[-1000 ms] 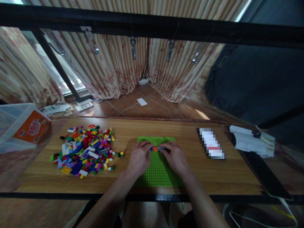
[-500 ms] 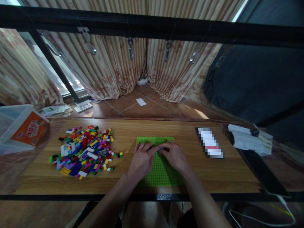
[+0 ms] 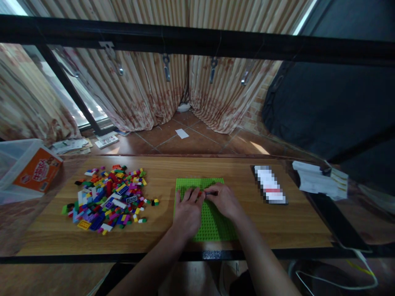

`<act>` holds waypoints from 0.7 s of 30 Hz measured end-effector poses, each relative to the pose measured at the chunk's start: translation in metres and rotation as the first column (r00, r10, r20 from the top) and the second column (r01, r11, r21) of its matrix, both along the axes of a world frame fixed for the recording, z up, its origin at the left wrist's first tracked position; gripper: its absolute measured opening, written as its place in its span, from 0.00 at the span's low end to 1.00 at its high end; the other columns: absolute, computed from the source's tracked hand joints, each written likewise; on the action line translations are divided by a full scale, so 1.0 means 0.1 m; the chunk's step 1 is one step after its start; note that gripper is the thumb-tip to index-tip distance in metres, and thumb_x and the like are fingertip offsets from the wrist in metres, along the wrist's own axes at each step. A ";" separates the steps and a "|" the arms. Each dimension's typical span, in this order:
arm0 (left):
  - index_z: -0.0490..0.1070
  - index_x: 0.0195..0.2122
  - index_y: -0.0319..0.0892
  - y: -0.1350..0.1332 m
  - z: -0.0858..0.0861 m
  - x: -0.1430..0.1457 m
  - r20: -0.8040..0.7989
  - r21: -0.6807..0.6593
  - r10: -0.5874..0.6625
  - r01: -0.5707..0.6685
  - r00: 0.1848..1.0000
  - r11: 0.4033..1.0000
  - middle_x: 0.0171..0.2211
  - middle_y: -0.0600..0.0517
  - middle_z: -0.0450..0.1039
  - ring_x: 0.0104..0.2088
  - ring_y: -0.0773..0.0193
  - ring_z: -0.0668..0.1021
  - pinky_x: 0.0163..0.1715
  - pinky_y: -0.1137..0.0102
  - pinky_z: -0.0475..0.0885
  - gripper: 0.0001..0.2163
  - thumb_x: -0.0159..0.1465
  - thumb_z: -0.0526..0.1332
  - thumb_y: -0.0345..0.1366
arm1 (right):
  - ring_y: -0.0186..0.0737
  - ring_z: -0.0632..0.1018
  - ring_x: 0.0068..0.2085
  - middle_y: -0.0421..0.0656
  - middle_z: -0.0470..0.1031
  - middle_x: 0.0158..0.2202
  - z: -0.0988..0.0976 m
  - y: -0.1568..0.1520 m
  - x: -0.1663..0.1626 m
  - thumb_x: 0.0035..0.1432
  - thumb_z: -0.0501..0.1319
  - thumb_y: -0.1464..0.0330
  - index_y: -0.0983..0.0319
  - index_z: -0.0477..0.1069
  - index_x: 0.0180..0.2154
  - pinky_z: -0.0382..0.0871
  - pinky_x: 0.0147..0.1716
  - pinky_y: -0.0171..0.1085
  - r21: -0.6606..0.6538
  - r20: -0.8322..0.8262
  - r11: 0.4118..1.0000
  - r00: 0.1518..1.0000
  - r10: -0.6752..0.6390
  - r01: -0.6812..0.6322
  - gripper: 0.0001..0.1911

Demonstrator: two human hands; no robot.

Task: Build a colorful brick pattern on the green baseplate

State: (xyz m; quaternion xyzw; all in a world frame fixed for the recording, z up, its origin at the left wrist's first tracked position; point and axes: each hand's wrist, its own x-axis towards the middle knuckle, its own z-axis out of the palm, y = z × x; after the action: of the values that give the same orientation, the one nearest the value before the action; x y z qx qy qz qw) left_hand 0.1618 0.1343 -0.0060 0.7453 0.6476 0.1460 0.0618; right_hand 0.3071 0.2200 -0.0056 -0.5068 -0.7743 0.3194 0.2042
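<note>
A green studded baseplate (image 3: pixel 203 183) lies on the wooden table (image 3: pixel 166 168) in front of me. My left hand (image 3: pixel 187 211) rests on its left part, fingers stretched forward and pressing down beside a small orange-red brick (image 3: pixel 200 193). My right hand (image 3: pixel 222 200) is curled, its fingertips pinching a short dark brick row (image 3: pixel 211 192) that sits on the plate next to the orange one. The two hands touch over these bricks. Most of the plate's middle is hidden under my hands.
A pile of several loose coloured bricks (image 3: pixel 108 195) spreads over the table's left part. A clear bin with an orange box (image 3: pixel 29 170) stands at the far left. A blurred dark flat object (image 3: pixel 270 184) and papers (image 3: pixel 319 179) lie on the right.
Both hands stayed on the baseplate and drew closer together over the bricks. My left hand's fingers moved right and now cover more of the orange brick. The view shifted slightly.
</note>
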 end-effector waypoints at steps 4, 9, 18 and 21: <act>0.69 0.56 0.44 -0.01 0.01 0.04 0.018 -0.018 -0.002 0.002 1.000 1.000 0.58 0.43 0.69 0.59 0.45 0.67 0.58 0.37 0.56 0.23 0.61 0.52 0.24 | 0.40 0.78 0.37 0.42 0.79 0.35 -0.02 0.02 0.00 0.52 0.64 0.70 0.55 0.81 0.35 0.70 0.41 0.40 -0.019 0.002 1.000 1.000 0.008 -0.008 0.09; 0.71 0.54 0.42 0.05 0.07 0.06 0.046 -0.025 0.006 -0.005 0.999 1.000 0.56 0.43 0.71 0.56 0.46 0.70 0.57 0.38 0.58 0.20 0.62 0.52 0.24 | 0.41 0.78 0.38 0.43 0.79 0.36 0.00 0.05 0.02 0.53 0.63 0.70 0.56 0.81 0.36 0.70 0.43 0.40 -0.027 -0.010 0.998 0.999 0.052 -0.052 0.09; 0.70 0.54 0.44 0.03 0.04 0.06 0.066 -0.012 0.014 -0.013 0.998 1.000 0.56 0.45 0.72 0.57 0.48 0.69 0.58 0.40 0.58 0.21 0.62 0.51 0.23 | 0.41 0.78 0.40 0.43 0.79 0.36 -0.02 0.02 0.01 0.54 0.63 0.69 0.56 0.81 0.37 0.69 0.44 0.40 -0.018 0.019 0.999 0.999 0.038 -0.037 0.09; 0.71 0.53 0.45 0.04 0.02 0.03 0.103 -0.010 0.007 -0.006 0.995 1.000 0.56 0.46 0.72 0.57 0.48 0.70 0.57 0.39 0.58 0.21 0.61 0.52 0.23 | 0.41 0.77 0.38 0.43 0.79 0.35 0.00 0.01 0.01 0.54 0.63 0.68 0.57 0.81 0.35 0.69 0.43 0.40 -0.004 0.000 0.999 0.999 0.036 -0.036 0.08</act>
State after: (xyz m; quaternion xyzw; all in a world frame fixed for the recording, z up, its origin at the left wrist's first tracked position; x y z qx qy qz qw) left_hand 0.1653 0.1387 -0.0039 0.7343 0.6467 0.1813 0.0983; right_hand 0.3079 0.2207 -0.0051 -0.4932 -0.7826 0.3246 0.1974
